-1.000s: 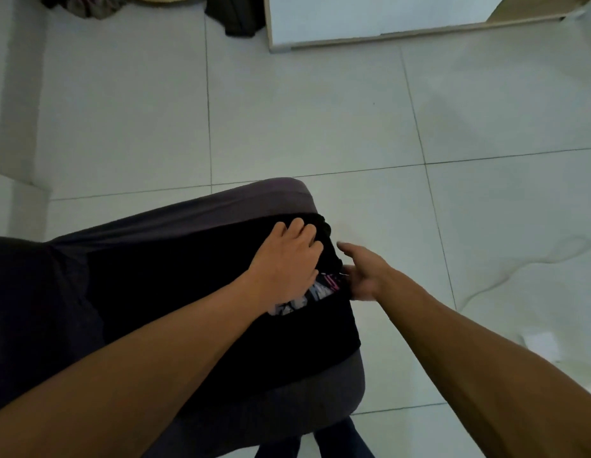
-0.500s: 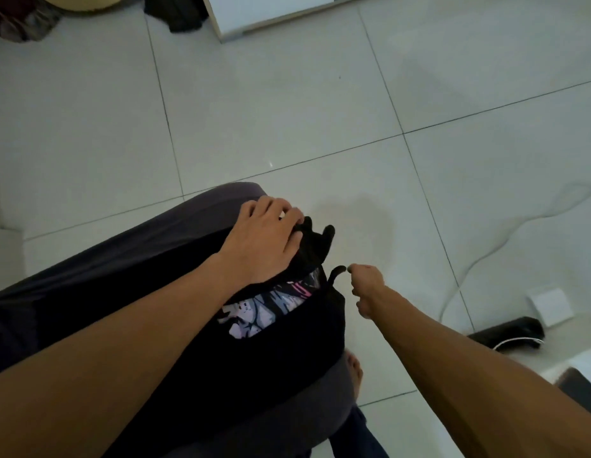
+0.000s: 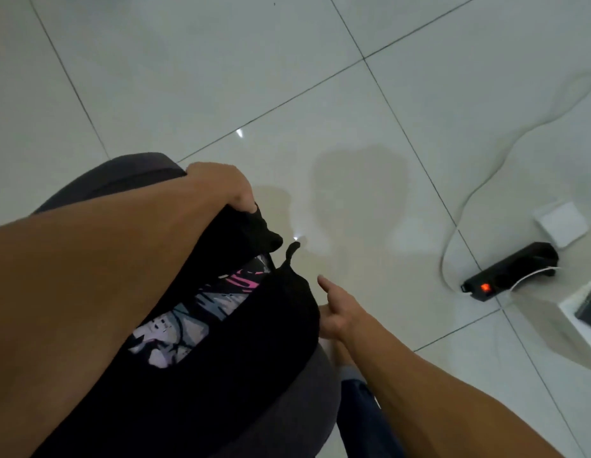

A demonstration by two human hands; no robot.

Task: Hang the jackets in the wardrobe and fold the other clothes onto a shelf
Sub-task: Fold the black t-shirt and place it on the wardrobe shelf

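A black garment (image 3: 221, 375) with a pink, white and grey print lies on a dark grey cushioned seat (image 3: 122, 173) at lower left. My left hand (image 3: 221, 186) curls over the garment's far edge and grips a fold of black fabric. My right hand (image 3: 337, 309) is beside the garment's right edge, forefinger stretched out, touching or almost touching the cloth and holding nothing I can see. A short black cord sticks up from the fabric between the two hands.
Pale glossy floor tiles (image 3: 221, 77) fill the view. At right a black power strip (image 3: 509, 276) with a lit red switch lies on the floor, a white cable (image 3: 486, 180) looping from it. A white square object (image 3: 562, 223) sits behind it. My leg in jeans (image 3: 363, 408) is below.
My left hand has curled tighter over the garment's far edge. My right hand has let go of the cord and opened beside the fabric. The view has tilted down and to the right.
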